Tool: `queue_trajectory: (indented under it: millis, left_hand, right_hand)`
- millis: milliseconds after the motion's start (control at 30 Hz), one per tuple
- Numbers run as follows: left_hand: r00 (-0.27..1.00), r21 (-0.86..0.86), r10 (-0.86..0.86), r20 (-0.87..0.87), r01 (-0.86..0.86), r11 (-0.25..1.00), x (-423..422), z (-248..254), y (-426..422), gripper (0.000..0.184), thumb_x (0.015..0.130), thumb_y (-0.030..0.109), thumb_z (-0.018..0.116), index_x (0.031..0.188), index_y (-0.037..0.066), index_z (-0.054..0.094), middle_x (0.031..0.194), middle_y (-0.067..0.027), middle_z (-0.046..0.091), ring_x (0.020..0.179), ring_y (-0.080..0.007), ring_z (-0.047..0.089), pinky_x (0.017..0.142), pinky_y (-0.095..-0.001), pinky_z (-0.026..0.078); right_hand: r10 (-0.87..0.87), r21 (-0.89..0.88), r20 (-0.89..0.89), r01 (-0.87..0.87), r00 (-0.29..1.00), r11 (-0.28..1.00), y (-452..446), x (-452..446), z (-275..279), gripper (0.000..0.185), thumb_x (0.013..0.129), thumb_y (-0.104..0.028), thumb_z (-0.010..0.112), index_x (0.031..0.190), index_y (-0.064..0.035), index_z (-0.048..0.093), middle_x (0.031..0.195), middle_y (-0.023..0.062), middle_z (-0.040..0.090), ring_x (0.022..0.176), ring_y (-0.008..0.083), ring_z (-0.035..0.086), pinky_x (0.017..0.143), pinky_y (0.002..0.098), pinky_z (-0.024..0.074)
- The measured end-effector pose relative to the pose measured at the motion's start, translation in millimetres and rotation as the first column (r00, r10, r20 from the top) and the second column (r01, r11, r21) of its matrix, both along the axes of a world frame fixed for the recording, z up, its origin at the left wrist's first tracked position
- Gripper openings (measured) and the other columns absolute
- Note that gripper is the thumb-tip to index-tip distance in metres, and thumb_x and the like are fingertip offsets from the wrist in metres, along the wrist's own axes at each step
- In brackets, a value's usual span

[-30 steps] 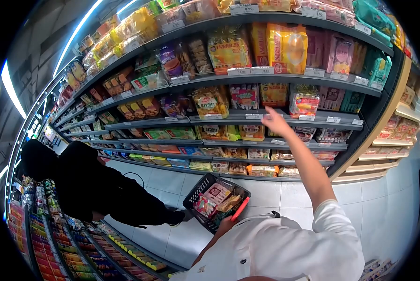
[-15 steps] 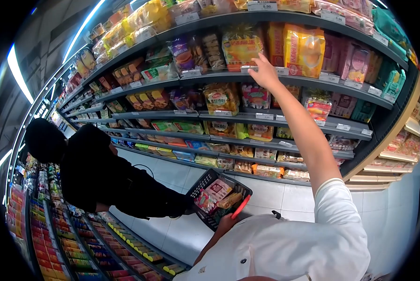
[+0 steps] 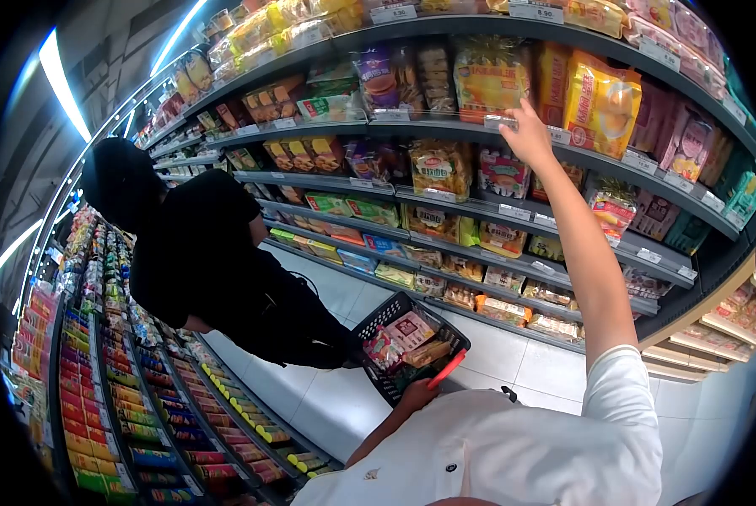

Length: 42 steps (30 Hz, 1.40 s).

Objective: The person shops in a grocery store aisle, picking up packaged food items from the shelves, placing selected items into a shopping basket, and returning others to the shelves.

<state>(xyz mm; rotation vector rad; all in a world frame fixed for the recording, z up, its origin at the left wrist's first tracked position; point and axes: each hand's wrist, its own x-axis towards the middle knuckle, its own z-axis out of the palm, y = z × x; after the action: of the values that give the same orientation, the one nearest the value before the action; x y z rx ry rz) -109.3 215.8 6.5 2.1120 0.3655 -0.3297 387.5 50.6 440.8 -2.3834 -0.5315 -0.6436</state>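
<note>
My right hand (image 3: 530, 139) is raised to the upper shelf, with nothing held in it. Its index finger points up at the lower right corner of a yellow package (image 3: 489, 80), and the thumb is apart, by a price tag. Whether the fingertip touches the package I cannot tell. Low in front of me, my left hand (image 3: 417, 394) is closed around the red handle (image 3: 448, 369) of a black shopping basket (image 3: 378, 388). Inside the basket lie a pink-and-white package (image 3: 411, 331), a pink package (image 3: 384, 350) and a brown one (image 3: 426, 354).
Packaged breads and snacks fill the curved shelves (image 3: 310, 179). A yellow bag (image 3: 601, 105) stands right of my raised hand. A person in black (image 3: 201, 253) stands at the left, close to the basket. Snack racks (image 3: 142, 396) line the lower left. Pale tiles (image 3: 496, 358) form the floor.
The view has swung a little, so shelves, basket and person appear farther right. My right hand keeps about the same place by the yellow package; my left stays on the handle.
</note>
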Motion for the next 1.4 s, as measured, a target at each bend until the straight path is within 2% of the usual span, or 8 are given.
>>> queue_trajectory:
  millis: [367, 733, 1000, 1033, 1133, 1267, 1367, 1400]
  left_hand:
    - [1.000, -0.097, 0.003, 0.005, -0.002, 0.995, 0.2, -15.2, 3.3, 0.030, 0.090, 0.033, 0.076, 0.092, 0.004, 0.067, 0.071, -0.0089, 0.068, 0.063, -0.0196, 0.067, 0.061, -0.0368, 0.053]
    - [0.998, -0.172, 0.047, -0.037, -0.052, 0.984, 3.1, -13.7, 7.3, 0.031, 0.091, 0.033, 0.077, 0.092, 0.003, 0.068, 0.072, -0.0076, 0.069, 0.063, -0.0180, 0.067, 0.061, -0.0348, 0.053]
    - [0.997, -0.108, 0.066, -0.049, -0.071, 0.992, 6.0, -2.7, 7.3, 0.030, 0.090, 0.032, 0.077, 0.090, 0.003, 0.068, 0.071, -0.0095, 0.068, 0.064, -0.0203, 0.067, 0.062, -0.0365, 0.052]
    - [0.997, -0.111, 0.066, -0.049, -0.071, 0.991, 5.4, -0.6, 7.2, 0.030, 0.090, 0.032, 0.077, 0.089, 0.003, 0.068, 0.071, -0.0096, 0.068, 0.064, -0.0206, 0.067, 0.062, -0.0368, 0.052]
    - [0.997, -0.109, 0.059, -0.039, -0.063, 0.992, 7.4, -2.9, 10.3, 0.030, 0.090, 0.032, 0.077, 0.089, 0.003, 0.068, 0.071, -0.0098, 0.068, 0.064, -0.0211, 0.067, 0.062, -0.0374, 0.052]
    - [0.999, -0.089, 0.036, -0.028, -0.038, 0.995, 8.8, -7.0, 14.8, 0.030, 0.091, 0.032, 0.076, 0.089, 0.004, 0.067, 0.070, -0.0091, 0.068, 0.064, -0.0204, 0.066, 0.061, -0.0371, 0.052]
    - [0.997, -0.100, 0.050, -0.058, -0.055, 0.993, 11.6, 4.2, 16.0, 0.030, 0.091, 0.033, 0.075, 0.089, 0.004, 0.067, 0.069, -0.0083, 0.067, 0.063, -0.0193, 0.066, 0.061, -0.0364, 0.052]
    - [0.996, -0.108, 0.056, -0.072, -0.064, 0.992, 12.6, 6.4, 17.1, 0.030, 0.091, 0.033, 0.075, 0.089, 0.004, 0.066, 0.069, -0.0081, 0.067, 0.063, -0.0189, 0.066, 0.060, -0.0361, 0.052]
  right_hand:
    - [0.171, 0.127, 0.145, -0.189, 0.975, 0.974, -10.1, -28.3, -96.0, 0.031, 0.088, -0.026, 0.073, 0.115, -0.0102, 0.072, 0.155, 0.0135, 0.050, 0.109, 0.0340, 0.069, 0.094, 0.0427, 0.0547]
    - [0.073, 0.042, 0.003, -0.073, 0.997, 0.996, 2.1, -36.6, 6.9, 0.037, 0.093, -0.028, 0.070, 0.124, -0.0092, 0.069, 0.163, 0.0150, 0.038, 0.131, 0.0361, 0.058, 0.106, 0.0429, 0.0485]
    - [0.093, 0.063, 0.038, -0.096, 0.995, 0.993, 9.3, -17.6, -7.2, 0.038, 0.092, -0.029, 0.070, 0.123, -0.0095, 0.069, 0.162, 0.0173, 0.040, 0.124, 0.0350, 0.063, 0.102, 0.0445, 0.0505]
    - [0.111, 0.064, 0.026, -0.112, 0.993, 0.992, 8.9, -23.3, -20.9, 0.037, 0.092, -0.030, 0.069, 0.123, -0.0102, 0.069, 0.162, 0.0172, 0.039, 0.123, 0.0350, 0.064, 0.101, 0.0455, 0.0512]
    - [0.315, 0.121, 0.104, -0.326, 0.943, 0.937, 9.4, -53.2, -98.8, 0.025, 0.089, -0.025, 0.070, 0.102, -0.0045, 0.067, 0.106, 0.0141, 0.069, 0.101, 0.0357, 0.067, 0.085, 0.0464, 0.0543]
    - [0.362, -0.129, -0.628, -0.550, 0.689, 0.825, -21.1, -122.6, -242.6, 0.042, 0.091, -0.038, 0.068, 0.121, -0.0094, 0.068, 0.111, 0.0173, 0.073, 0.104, 0.0377, 0.068, 0.089, 0.0493, 0.0549]
    - [0.361, -0.284, -0.665, -0.668, 0.654, 0.688, -82.1, -175.6, -434.1, 0.053, 0.085, -0.047, 0.073, 0.121, -0.0084, 0.070, 0.113, 0.0193, 0.072, 0.105, 0.0413, 0.068, 0.093, 0.0518, 0.0539]
    - [0.232, -0.337, -0.760, -0.674, 0.606, 0.658, -101.6, -209.4, -437.1, 0.056, 0.085, -0.050, 0.072, 0.122, -0.0074, 0.070, 0.113, 0.0211, 0.073, 0.105, 0.0421, 0.068, 0.092, 0.0525, 0.0538]
